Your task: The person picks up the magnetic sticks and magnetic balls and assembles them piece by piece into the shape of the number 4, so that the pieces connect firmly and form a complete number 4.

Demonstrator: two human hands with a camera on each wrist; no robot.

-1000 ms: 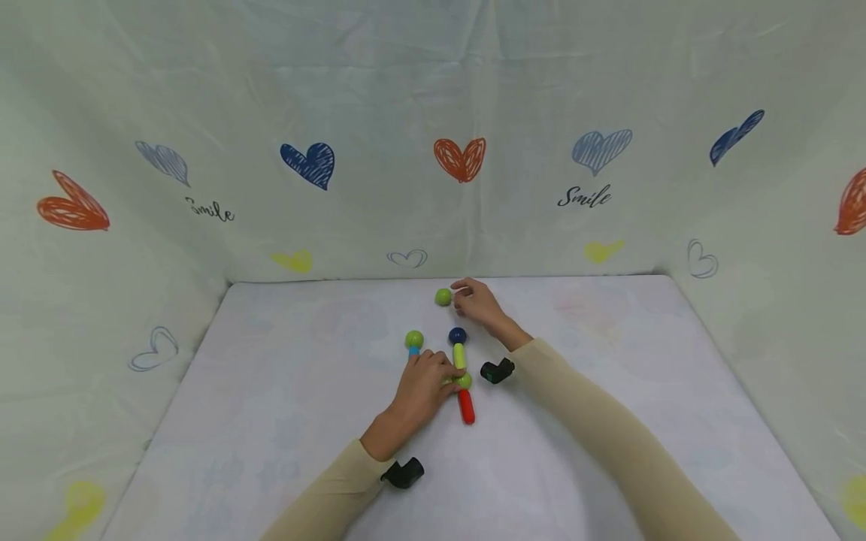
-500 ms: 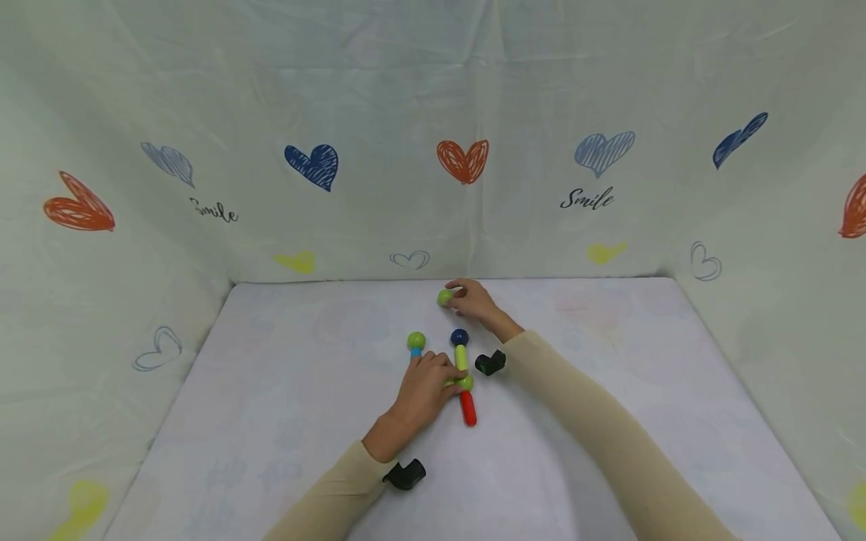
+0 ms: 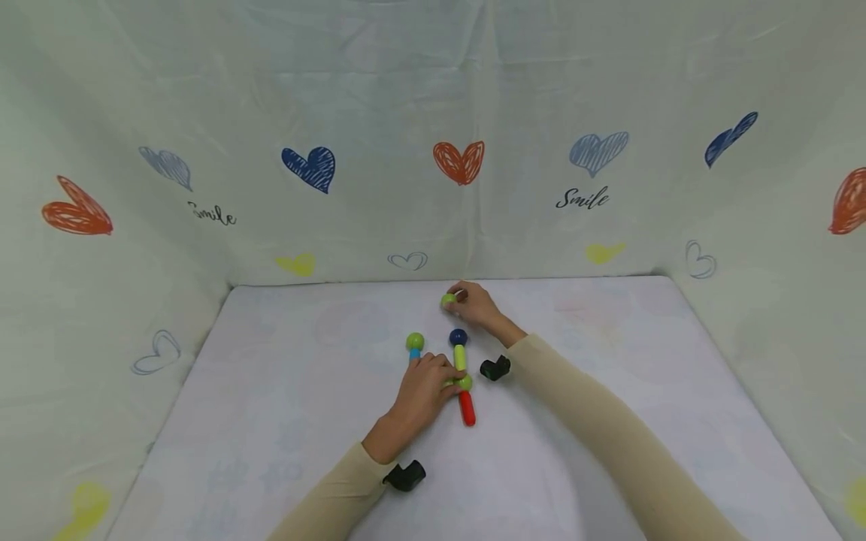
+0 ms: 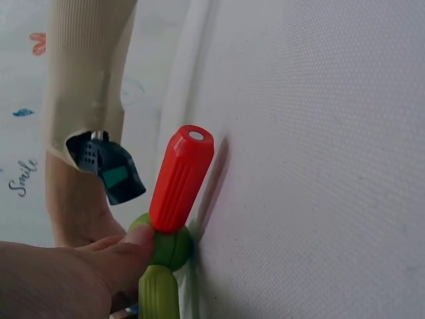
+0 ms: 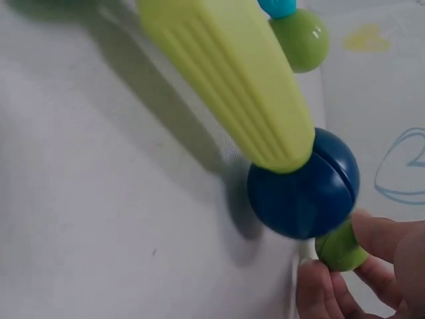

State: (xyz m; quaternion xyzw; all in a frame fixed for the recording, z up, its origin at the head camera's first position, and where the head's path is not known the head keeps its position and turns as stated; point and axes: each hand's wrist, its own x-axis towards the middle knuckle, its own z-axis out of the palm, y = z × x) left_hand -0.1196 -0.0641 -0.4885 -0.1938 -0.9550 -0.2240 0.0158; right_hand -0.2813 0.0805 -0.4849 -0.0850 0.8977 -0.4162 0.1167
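My left hand point(image 3: 419, 387) pinches a green ball point(image 3: 464, 382) that joins several toy rods. A red rod point(image 4: 182, 179) with a small pale disc in its end sticks out from that ball, and a yellow-green rod point(image 3: 460, 357) leads away to a dark blue ball point(image 3: 458, 337). Past my left fingers shows a light blue rod point(image 3: 415, 353) topped by another green ball point(image 3: 415, 341); its lower part is hidden by the hand. Near the table's back edge, my right hand point(image 3: 476, 304) holds a separate green ball point(image 5: 340, 247) between thumb and fingers, partly behind the dark blue ball in the right wrist view.
A white table point(image 3: 291, 421) lies under everything, its back edge meeting a pale curtain point(image 3: 379, 98) printed with hearts and lettering. Each wrist carries a black camera, the left one point(image 3: 404, 476) low over the table and the right one point(image 3: 495, 368) beside the rods.
My right hand has reached the far green ball, taken it between thumb and fingers, and brought it slightly right and nearer. The left hand and the joined rods stay in place.
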